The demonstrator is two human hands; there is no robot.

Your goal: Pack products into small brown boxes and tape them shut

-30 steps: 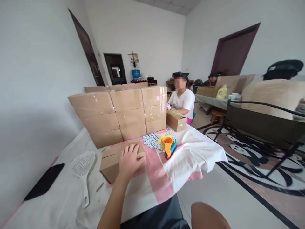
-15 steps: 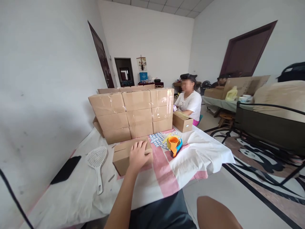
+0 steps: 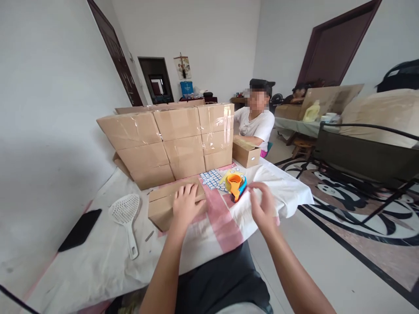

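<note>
A closed cardboard box [image 3: 160,204] lies on the cloth-covered table, its top flaps meeting at a seam. My left hand [image 3: 187,201] rests on the right part of its top, fingers spread over the flaps. To the right, my right hand [image 3: 262,203] hovers over the table with fingers curved and apart, holding nothing. Just left of its fingertips sits an orange and blue tape dispenser [image 3: 235,187], apart from the hand.
Behind the box stands a stack of taped cartons [image 3: 180,141]. Another small carton [image 3: 245,153] is near a seated person [image 3: 253,124]. A white slotted scoop [image 3: 128,218] and a black flat item [image 3: 80,230] lie at the left on the tablecloth [image 3: 98,274].
My right hand has come in from the lower right and reached up beside the tape dispenser. My left hand stays on the box. The view has tilted down a little.
</note>
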